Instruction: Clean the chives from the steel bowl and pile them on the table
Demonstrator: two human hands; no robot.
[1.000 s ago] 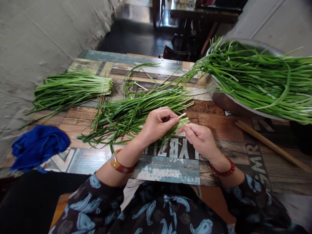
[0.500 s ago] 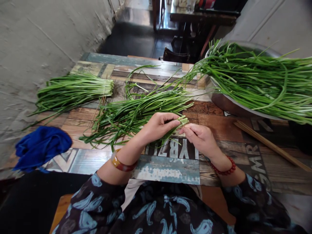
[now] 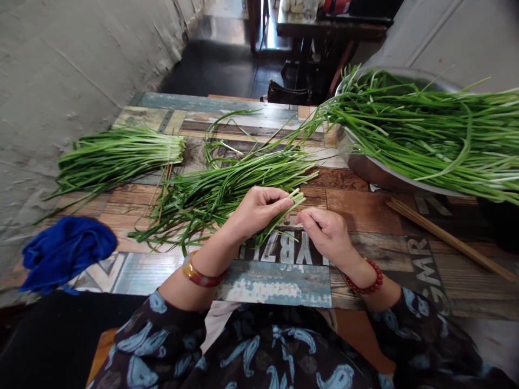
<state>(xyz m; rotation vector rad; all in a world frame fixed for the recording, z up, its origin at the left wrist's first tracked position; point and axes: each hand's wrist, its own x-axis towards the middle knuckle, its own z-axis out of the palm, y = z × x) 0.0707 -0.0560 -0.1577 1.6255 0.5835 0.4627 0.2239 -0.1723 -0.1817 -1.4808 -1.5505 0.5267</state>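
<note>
My left hand point(image 3: 259, 213) is closed round a small bunch of garlic chives point(image 3: 297, 198), pinching them near their pale stem ends between thumb and fingers. These ends point to the right. Just below and to the right of them is my right hand point(image 3: 327, 233), its thumb pressed against curled fingers. Whatever it pinches, if anything, is too small to make out. Behind my left hand a loose pile of garlic chives point(image 3: 243, 183) lies across the table, leaf tips to the left. Farther left rests a neat bundle of garlic chives point(image 3: 121, 151), stem ends lined up.
At the right stands a large metal basin point(image 3: 359, 162) heaped with garlic chives point(image 3: 421, 127), some hanging over its rim. Wooden chopsticks point(image 3: 446, 234) lie in front of it. A crumpled blue cloth point(image 3: 68, 251) sits at the table's left front edge. A wall point(image 3: 81, 70) rises on the left.
My right hand's fingertips have come away from the stem ends and moved slightly down and left. My left hand still holds the bunch. The whole view has shifted slightly.
</note>
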